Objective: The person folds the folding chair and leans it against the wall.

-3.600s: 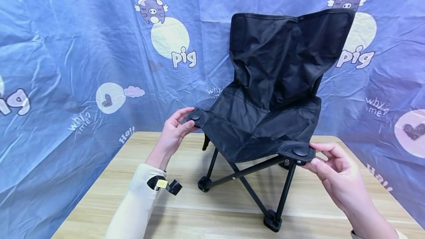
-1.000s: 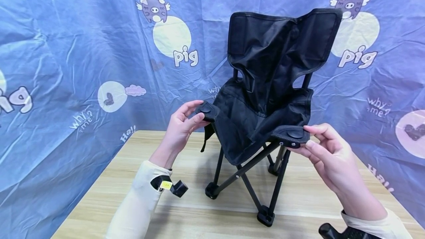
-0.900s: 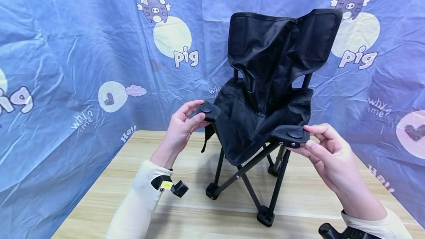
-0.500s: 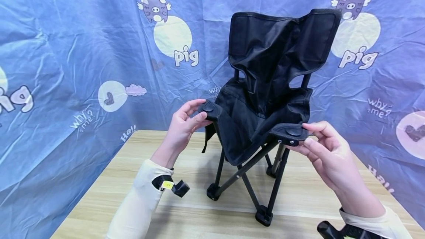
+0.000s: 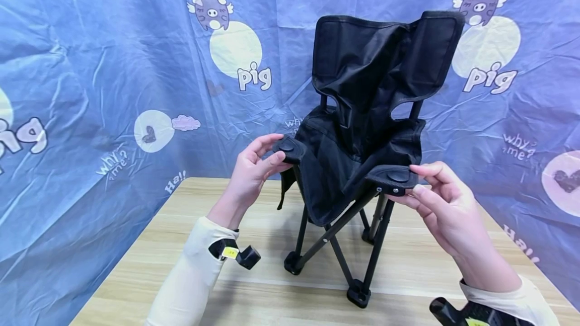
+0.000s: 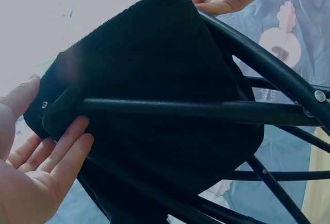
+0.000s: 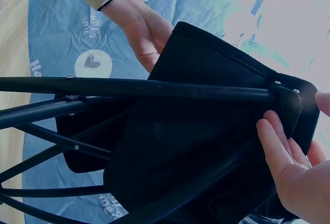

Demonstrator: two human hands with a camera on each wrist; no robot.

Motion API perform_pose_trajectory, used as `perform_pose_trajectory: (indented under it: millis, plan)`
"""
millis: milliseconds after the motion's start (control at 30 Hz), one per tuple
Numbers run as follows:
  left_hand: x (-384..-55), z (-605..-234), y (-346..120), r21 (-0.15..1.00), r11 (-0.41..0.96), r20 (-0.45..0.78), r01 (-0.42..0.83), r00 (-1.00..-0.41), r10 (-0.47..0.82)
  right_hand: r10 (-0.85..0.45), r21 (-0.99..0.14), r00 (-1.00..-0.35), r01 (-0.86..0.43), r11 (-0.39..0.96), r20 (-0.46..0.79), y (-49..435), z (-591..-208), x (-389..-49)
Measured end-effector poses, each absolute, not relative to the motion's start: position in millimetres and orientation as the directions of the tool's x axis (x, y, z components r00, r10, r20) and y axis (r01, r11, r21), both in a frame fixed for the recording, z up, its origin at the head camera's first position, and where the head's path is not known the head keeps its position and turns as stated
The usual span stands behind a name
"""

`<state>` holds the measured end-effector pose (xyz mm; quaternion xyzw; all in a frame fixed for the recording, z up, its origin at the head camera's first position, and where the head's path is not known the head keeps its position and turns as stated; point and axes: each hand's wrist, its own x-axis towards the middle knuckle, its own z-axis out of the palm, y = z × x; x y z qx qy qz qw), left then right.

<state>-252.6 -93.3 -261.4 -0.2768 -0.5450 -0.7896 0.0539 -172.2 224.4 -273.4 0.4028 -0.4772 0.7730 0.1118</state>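
A small black folding camp chair (image 5: 362, 84) stands on the wooden table, its seat narrowed and the fabric creased. My left hand (image 5: 251, 170) pinches the front left corner of the seat, thumb on the near edge and fingers on the far side. At the front right corner, my right hand (image 5: 446, 205) pinches the edge between thumb and fingers. Both wrist views look at the seat from below: fingers of the left hand (image 6: 46, 167) lie under its corner by a tube end, and those of the right hand (image 7: 294, 167) lie beside a riveted corner piece.
Crossed metal legs (image 5: 333, 240) with black plastic feet rest on the wooden table (image 5: 254, 291). A blue curtain (image 5: 113, 64) printed with pigs hangs close behind and on both sides. A black strap dangles under the seat's left corner.
Over the last few seconds both hands have come closer together, with the seat corners rising and the chair narrowing. The legs have drawn inward, and the backrest has folded more.
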Motion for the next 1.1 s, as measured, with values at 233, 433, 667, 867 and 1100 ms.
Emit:
perform_pose_trajectory:
  millis: [233, 433, 667, 867, 1100]
  plan:
    - [-250, -258, -90, 0.831, -0.403, 0.496, 0.383, -0.839, 0.225, -0.225, -0.612, -0.63, -0.504, -0.61, 0.743, 226, -276, -177]
    - [-251, -259, -89, 0.824, -0.399, 0.517, 0.402, -0.822, 0.238, -0.227, -0.626, -0.635, -0.52, -0.581, 0.739, 223, -272, -178]
    - [-252, -259, -87, 0.804, -0.403, 0.552, 0.437, -0.801, 0.231, -0.218, -0.651, -0.652, -0.549, -0.524, 0.726, 218, -265, -176]
    - [-250, -259, -84, 0.788, -0.415, 0.573, 0.455, -0.789, 0.223, -0.221, -0.635, -0.638, -0.544, -0.548, 0.738, 216, -264, -177]
    - [-248, -258, -81, 0.785, -0.418, 0.577, 0.457, -0.785, 0.226, -0.231, -0.612, -0.624, -0.509, -0.605, 0.747, 216, -266, -182]
